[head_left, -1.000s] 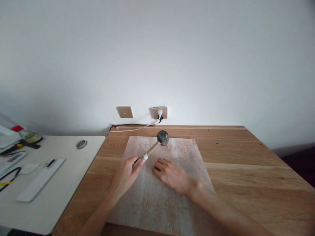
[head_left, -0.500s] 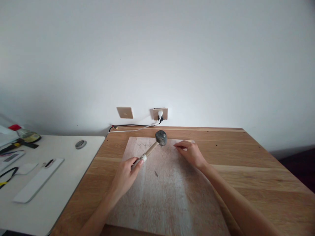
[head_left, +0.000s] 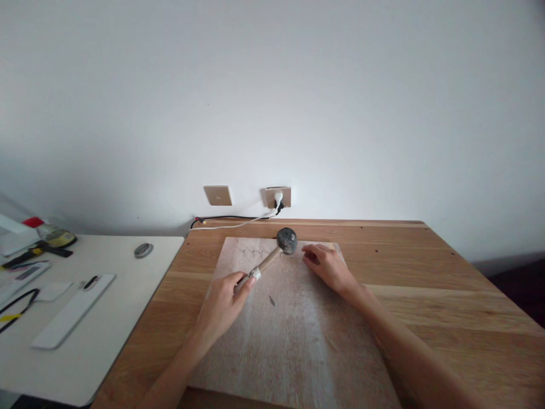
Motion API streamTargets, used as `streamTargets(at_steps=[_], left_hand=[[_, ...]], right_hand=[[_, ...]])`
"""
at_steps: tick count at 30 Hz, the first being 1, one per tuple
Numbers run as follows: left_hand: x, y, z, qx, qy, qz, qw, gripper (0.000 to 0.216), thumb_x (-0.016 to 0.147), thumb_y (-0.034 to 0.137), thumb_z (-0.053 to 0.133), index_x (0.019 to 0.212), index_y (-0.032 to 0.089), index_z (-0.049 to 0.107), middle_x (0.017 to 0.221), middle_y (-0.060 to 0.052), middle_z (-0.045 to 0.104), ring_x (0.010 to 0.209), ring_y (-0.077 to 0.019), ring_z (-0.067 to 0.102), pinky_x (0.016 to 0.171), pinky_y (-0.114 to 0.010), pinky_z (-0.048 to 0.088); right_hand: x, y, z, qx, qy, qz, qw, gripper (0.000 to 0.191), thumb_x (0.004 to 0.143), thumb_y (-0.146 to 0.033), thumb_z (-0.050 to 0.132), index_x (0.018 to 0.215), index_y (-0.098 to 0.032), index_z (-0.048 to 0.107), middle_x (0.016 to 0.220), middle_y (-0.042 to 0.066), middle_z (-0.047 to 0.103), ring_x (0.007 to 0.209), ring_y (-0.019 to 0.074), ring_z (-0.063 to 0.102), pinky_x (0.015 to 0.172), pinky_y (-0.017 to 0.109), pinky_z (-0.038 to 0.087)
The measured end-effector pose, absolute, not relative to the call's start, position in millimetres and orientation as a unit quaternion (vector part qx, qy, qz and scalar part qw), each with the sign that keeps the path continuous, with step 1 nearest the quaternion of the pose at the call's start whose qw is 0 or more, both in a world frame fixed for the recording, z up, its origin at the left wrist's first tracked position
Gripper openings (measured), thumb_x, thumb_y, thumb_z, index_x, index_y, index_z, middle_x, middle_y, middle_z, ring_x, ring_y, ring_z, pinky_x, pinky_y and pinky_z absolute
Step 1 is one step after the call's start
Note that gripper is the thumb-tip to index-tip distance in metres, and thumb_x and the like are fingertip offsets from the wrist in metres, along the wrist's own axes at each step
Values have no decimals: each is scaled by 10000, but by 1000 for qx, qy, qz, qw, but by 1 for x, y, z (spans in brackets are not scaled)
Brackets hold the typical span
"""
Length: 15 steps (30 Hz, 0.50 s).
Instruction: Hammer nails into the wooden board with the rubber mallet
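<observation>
My left hand (head_left: 225, 301) is closed around the wooden handle of a mallet (head_left: 267, 260), with pale wrapping near the grip. Its dark rounded head (head_left: 286, 241) is over the far part of a worn wooden board (head_left: 272, 352). Close to the right of that head, my right hand (head_left: 327, 266) has its thumb and fingers pinched together low over the board; what they hold is too small to make out. Several small nails (head_left: 254, 251) stand in the board near its far edge. A loose nail-like sliver (head_left: 271, 300) lies mid-board.
The board rests on a wooden table (head_left: 426, 307) against the wall. Behind are a socket with a plug (head_left: 278, 199) and cables (head_left: 238, 223). On a white table (head_left: 110, 318) at left lie a tape roll (head_left: 143, 250), a white phone-like slab (head_left: 74, 312), a bottle (head_left: 57, 234) and tools.
The mallet head has shifted slightly right, closer to my right hand. The fingers of my right hand have curled in a little. The whole view has shifted slightly.
</observation>
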<state>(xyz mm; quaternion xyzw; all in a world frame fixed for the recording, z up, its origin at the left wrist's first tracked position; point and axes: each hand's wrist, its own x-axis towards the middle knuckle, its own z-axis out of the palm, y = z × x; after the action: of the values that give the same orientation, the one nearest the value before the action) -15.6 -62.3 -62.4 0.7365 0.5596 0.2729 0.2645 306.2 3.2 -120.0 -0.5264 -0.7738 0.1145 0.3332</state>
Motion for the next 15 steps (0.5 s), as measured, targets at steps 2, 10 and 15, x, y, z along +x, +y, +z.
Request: streamTargets(at_steps=[2, 10, 15], left_hand=[[-13, -62, -61, 743, 552, 273, 262, 487, 1019, 564, 479, 755, 192, 648, 633, 11, 586, 593, -149, 534, 597, -264, 338], [-14, -62, -69, 745, 546, 281, 260, 477, 1035, 552, 494, 795, 188, 688, 637, 18, 592, 592, -144, 529, 598, -264, 336], [-14, -63, -70, 746, 548, 274, 260, 476, 1037, 554, 494, 800, 189, 687, 640, 19, 595, 591, -143, 526, 602, -268, 336]], right_hand=[[305, 3, -120, -526, -775, 113, 331, 230, 911, -209, 587, 1052, -217, 770, 944, 89, 800, 839, 226, 754, 812, 332, 594], [305, 5, -120, -527, -774, 123, 329, 287, 889, -203, 576, 1133, -226, 727, 881, 47, 789, 771, 200, 737, 775, 315, 591], [305, 4, -121, -533, -769, 127, 330, 266, 892, -214, 590, 1126, -222, 716, 882, 52, 782, 778, 208, 732, 786, 331, 589]])
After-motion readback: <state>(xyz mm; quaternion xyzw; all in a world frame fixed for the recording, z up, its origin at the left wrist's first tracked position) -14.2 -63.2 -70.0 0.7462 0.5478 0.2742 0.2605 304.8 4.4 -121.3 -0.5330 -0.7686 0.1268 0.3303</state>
